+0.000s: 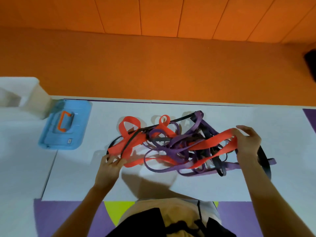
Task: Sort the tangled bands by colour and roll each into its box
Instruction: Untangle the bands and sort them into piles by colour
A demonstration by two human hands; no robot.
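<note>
Three colours of band in one tangle, both hands on orange

Largest item: an orange floor (153, 65) fills the upper half of the frame and meets an orange panelled wall (188, 12) at the top.

A white work surface (282, 120) spans the middle of the frame. Below it, along the bottom edge, lies a purple mat (68, 218) with a yellow-green patch (116, 211). The person's torso shows at bottom centre.

The tangle of bands (171, 147) sits on the white surface, centre to centre right, unsorted. It is made up of wide orange bands (213, 141), narrower purple bands (203, 124) and black bands (264, 161), all looped through one another. Two orange loops stand up at the far side of the heap.

A blue box (82, 120), lid on, lies at the left of the frame, well apart from the tangle. A white container (32, 96) stands just behind it, upper left; its contents cannot be made out.

The hands are set wide apart, one at each end of the heap. The right hand (248, 142), centre right, has its fingers curled over a raised stretch of orange band. The left hand (109, 166), lower centre left, grips the near-left end of the orange strands; the blur hides the finer finger positions.

An orange handle (64, 120) sits on the blue lid.
</note>
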